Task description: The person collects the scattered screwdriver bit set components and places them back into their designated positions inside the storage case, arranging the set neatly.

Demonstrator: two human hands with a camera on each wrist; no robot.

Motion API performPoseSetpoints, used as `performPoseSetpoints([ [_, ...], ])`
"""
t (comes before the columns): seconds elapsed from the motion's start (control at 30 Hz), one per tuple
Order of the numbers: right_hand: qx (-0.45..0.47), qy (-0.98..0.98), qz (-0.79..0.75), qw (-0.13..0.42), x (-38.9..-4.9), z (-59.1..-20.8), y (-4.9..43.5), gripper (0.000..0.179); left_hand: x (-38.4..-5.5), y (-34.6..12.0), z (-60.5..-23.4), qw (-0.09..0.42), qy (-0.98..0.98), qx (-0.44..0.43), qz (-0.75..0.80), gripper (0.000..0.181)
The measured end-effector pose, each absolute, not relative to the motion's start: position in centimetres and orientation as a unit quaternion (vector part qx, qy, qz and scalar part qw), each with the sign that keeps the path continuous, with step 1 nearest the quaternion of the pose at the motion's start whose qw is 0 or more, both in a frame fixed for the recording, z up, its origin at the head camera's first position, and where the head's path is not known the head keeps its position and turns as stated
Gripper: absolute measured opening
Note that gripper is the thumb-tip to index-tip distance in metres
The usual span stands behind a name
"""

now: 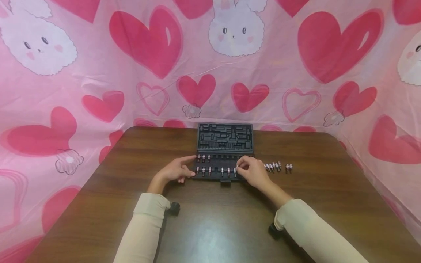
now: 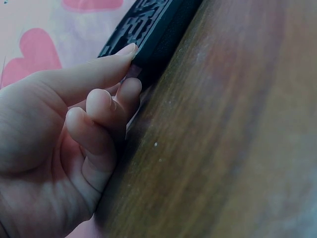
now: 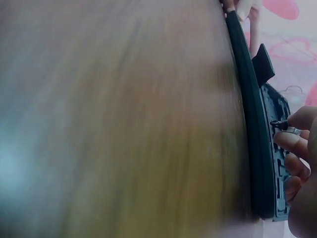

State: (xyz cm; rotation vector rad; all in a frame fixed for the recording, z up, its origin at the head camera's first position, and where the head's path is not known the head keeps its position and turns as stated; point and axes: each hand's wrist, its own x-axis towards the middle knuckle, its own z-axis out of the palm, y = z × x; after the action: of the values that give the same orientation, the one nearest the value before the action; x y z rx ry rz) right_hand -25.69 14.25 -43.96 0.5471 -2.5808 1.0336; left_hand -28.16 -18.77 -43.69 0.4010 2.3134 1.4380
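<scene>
A black tool case (image 1: 225, 150) lies unfolded on the table, with small silver bit sockets (image 1: 209, 171) standing in rows in its near half. My left hand (image 1: 173, 170) is at the case's left side. Its straight thumb touches the near corner and its index finger reaches along to the far part; the other fingers (image 2: 101, 106) curl loosely beside the case. Over the near right part of the case, my right hand (image 1: 252, 171) pinches a bit socket (image 3: 293, 131) between thumb and index finger. Its dark tip points down at the case in the right wrist view.
To the right of the case, several loose bit sockets (image 1: 273, 167) lie in a group on the wooden table (image 1: 213, 219), and two more (image 1: 288, 168) lie farther right. A pink heart-patterned cloth (image 1: 204, 65) hangs behind the table. The case's latch (image 1: 225, 183) sticks out at the front.
</scene>
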Motion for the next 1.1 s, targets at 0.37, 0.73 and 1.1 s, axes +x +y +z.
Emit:
performPoseSetpoints([
  [0.37, 0.176, -0.910, 0.353, 0.126, -26.2, -43.6, 12.6, 0.011, -28.1, -18.7, -43.5, 0.192, 0.824, 0.143, 0.514, 0.073],
  [0.73, 0.161, -0.911, 0.371, 0.080, -26.4, -43.5, 10.4, 0.010, -28.1, -18.6, -43.5, 0.193, 0.824, 0.144, 0.513, 0.073],
  [1.1, 0.151, -0.915, 0.370, 0.062, -26.4, -43.4, 8.3, 0.010, -28.1, -18.7, -43.5, 0.195, 0.823, 0.144, 0.513, 0.073],
])
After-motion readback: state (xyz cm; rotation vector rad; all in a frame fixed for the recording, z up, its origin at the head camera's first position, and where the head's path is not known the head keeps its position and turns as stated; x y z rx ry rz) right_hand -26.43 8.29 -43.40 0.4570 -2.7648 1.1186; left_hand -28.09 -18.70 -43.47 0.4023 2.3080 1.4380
